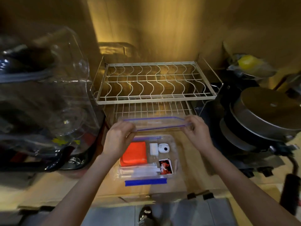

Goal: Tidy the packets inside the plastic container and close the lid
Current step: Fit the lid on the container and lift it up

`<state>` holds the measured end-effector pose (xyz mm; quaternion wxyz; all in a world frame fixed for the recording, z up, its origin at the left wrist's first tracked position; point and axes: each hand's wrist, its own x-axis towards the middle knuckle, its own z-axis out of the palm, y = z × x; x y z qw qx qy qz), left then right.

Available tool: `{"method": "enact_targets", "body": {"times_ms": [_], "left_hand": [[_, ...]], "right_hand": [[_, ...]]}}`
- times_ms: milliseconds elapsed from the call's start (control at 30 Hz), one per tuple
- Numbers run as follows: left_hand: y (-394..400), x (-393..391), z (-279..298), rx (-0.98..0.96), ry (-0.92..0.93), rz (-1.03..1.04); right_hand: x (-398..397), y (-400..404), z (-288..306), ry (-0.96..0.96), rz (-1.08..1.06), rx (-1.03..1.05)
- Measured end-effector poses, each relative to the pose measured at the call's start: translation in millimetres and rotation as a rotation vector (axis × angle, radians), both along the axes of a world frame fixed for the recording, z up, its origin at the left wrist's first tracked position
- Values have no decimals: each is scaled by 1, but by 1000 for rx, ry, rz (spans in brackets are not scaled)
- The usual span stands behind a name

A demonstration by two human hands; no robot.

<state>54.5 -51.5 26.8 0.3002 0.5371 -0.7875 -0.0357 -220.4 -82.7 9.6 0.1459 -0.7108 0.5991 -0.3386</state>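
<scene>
A clear plastic container (175,145) with a blue front clip (146,182) stands open on the counter. Inside lie an orange packet (134,154), a white box (154,148), a white round case (163,147), a red-and-black card (166,166) and clear packets (140,170) along the front. The clear lid (154,122) with a blue seal hangs level above the container's far edge. My left hand (118,140) grips the lid's left end and my right hand (197,132) grips its right end.
A two-tier wire dish rack (151,84) stands right behind the container. Clear plastic bins (53,88) fill the left side. Stacked metal pans (263,118) sit at the right. A dark handle (288,190) juts up at the front right.
</scene>
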Motion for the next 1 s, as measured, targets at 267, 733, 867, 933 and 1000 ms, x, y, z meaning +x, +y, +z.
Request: {"method": "enact_targets", "body": {"times_ms": [267,733,867,933,1000], "left_hand": [[44,-2,74,390,727,0],[64,15,-30,789,1032,502],[63,8,-53,712,861,683],[62,5,-60,700,662,738],[62,3,-68,715,581,752]], "right_hand": [[-13,31,27,-751,-56,340],[14,47,-33,-1021,-210,681],[31,35,-41,-765,-153,575],[39,28,-44,-690,-118,545],[44,20,-49,-616,-81,543]]}}
